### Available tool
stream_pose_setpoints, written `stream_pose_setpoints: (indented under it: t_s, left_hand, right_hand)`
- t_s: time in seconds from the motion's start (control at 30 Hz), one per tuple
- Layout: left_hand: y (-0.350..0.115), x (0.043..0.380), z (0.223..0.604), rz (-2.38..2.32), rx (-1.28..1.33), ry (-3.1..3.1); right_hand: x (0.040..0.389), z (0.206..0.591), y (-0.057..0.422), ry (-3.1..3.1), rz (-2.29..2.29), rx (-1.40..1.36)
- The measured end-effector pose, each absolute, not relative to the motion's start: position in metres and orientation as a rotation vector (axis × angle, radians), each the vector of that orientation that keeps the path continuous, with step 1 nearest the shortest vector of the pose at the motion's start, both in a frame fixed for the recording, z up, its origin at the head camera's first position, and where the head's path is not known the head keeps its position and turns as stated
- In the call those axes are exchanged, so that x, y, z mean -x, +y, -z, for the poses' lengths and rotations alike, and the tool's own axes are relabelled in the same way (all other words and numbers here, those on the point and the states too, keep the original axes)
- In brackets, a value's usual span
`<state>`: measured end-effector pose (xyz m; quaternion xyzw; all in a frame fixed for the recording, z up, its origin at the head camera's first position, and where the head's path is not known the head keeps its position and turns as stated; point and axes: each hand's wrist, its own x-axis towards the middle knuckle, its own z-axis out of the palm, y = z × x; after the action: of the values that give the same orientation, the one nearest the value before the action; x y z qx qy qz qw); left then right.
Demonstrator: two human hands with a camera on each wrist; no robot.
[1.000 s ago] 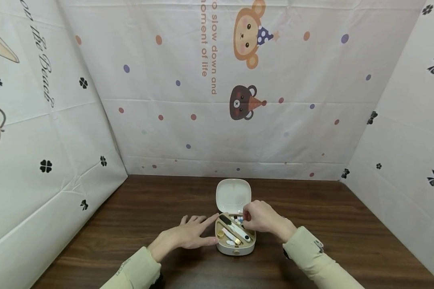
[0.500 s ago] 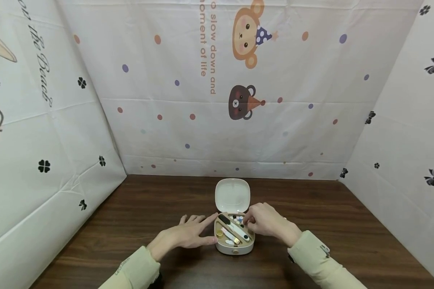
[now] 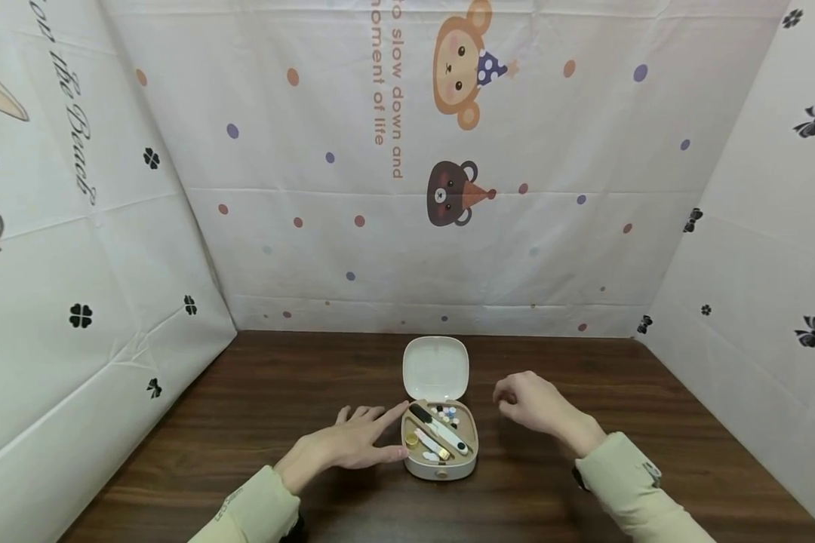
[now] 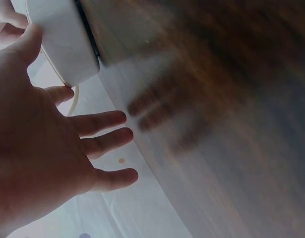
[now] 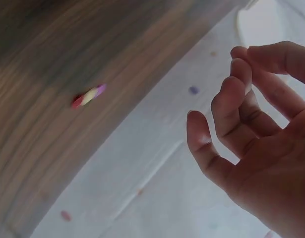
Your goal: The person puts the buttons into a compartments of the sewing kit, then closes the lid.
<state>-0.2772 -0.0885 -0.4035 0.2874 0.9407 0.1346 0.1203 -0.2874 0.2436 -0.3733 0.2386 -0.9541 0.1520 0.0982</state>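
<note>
A white sewing box [image 3: 441, 472] stands on the table with its lid [image 3: 436, 368] raised behind it. In its tan tray lie small buttons [image 3: 446, 414], a black-and-white stick-shaped tool [image 3: 438, 428], a gold ring-like thimble [image 3: 411, 439] and a pale stick with a gold end [image 3: 432, 444]. Thumb and index fingertip of my left hand [image 3: 353, 443] touch the box's left side, its other fingers spread. My right hand [image 3: 536, 403] hovers right of the box, fingers loosely curled, thumb near the index tip, nothing visible between them. A small red, yellow and purple strip [image 5: 89, 96] lies on the table.
The dark wooden table [image 3: 299, 377] is bounded by a white printed cloth at the back [image 3: 299, 264] and by cloth on both sides. White oval pieces [image 3: 431, 456] lie at the front of the tray.
My right hand has lifted from the tray's right part and moved right, away from the box. The buttons and the right compartment now show. My left hand stays at the box's side.
</note>
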Motion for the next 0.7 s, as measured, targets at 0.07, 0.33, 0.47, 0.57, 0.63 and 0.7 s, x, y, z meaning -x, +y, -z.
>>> stream_pose_setpoints:
  t_s: [0.07, 0.33, 0.47, 0.57, 0.63, 0.7]
  left_hand:
    - [-0.089, 0.277, 0.403, -0.392, -0.841, 2.751]
    - [-0.089, 0.277, 0.403, -0.386, -0.852, 2.749]
    - [-0.088, 0.278, 0.403, -0.384, -0.853, 2.75]
    - [-0.088, 0.278, 0.403, -0.383, -0.848, 2.75]
    - [-0.088, 0.278, 0.403, -0.385, -0.844, 2.747]
    - [-0.088, 0.278, 0.403, -0.385, -0.84, 2.746]
  right_hand:
    - [0.287, 0.374, 0.255, -2.853, -0.46, -0.641]
    - [0.288, 0.389, 0.29, -2.981, -0.427, -0.407]
    - [0.291, 0.396, 0.298, -3.018, -0.375, -0.316]
    - [0.294, 0.399, 0.301, -3.03, -0.365, -0.277]
    - [0.296, 0.4, 0.302, -3.036, -0.363, -0.262]
    - [0.297, 0.402, 0.303, -3.043, -0.362, -0.258]
